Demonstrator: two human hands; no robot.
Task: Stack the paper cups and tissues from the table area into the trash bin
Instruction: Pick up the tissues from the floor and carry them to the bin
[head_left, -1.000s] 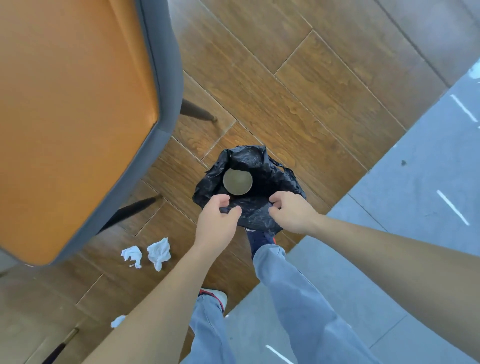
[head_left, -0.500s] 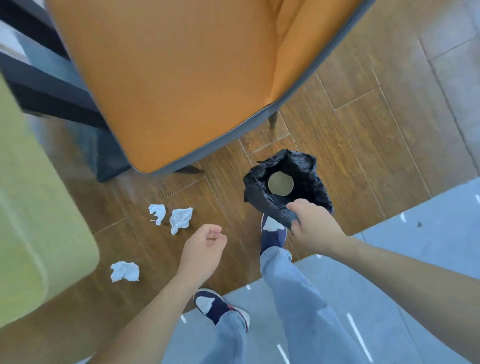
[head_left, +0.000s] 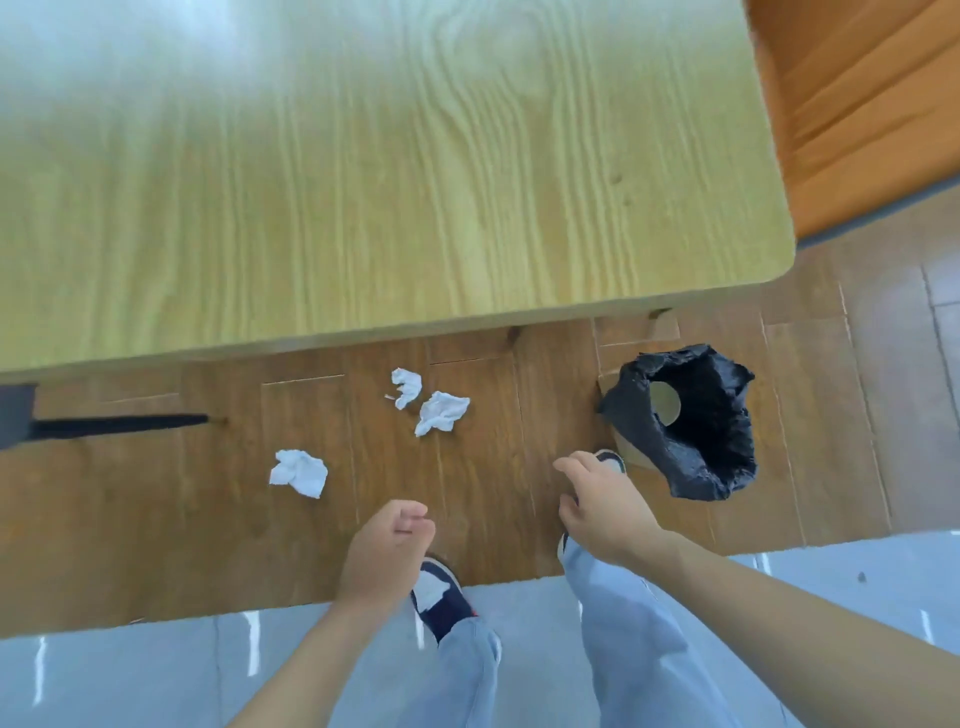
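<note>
**Bin released, tissues on the floor come next**

A paper cup (head_left: 665, 408) is seen lying inside the trash bin (head_left: 691, 467), its round brown bottom showing against the black liner. The bin stands on the wooden floor (head_left: 493, 493) just off the corner of the bench (head_left: 363, 182). Half a second ago the liner's rim was pinched by the right hand; now it has been let go, and the right hand (head_left: 605, 506) hangs just beside the bin, apart from it, with fingers spread and nothing held. A second ago both hands were on the liner, so the settling of the bag is judged finished.

Three crumpled tissues are left on the floor: one (head_left: 407, 387) near the bench edge, a second (head_left: 441, 412) touching or nearly touching it, and a third (head_left: 300, 472) lying apart to the left. None has been picked up yet. No cups or tissues are seen on the part of the bench top that shows.

The left hand (head_left: 387, 553) is held loosely curled above the floor; nothing is seen in its grip.

The view has been swung from the chair (head_left: 857, 104) and bin toward the bench and the tissues, which suggests attention is being turned to them. The cup part seems done, at least for what is visible. A bend down to the nearest tissue is judged the likely next move, with the bin within easy reach on the right.
</note>
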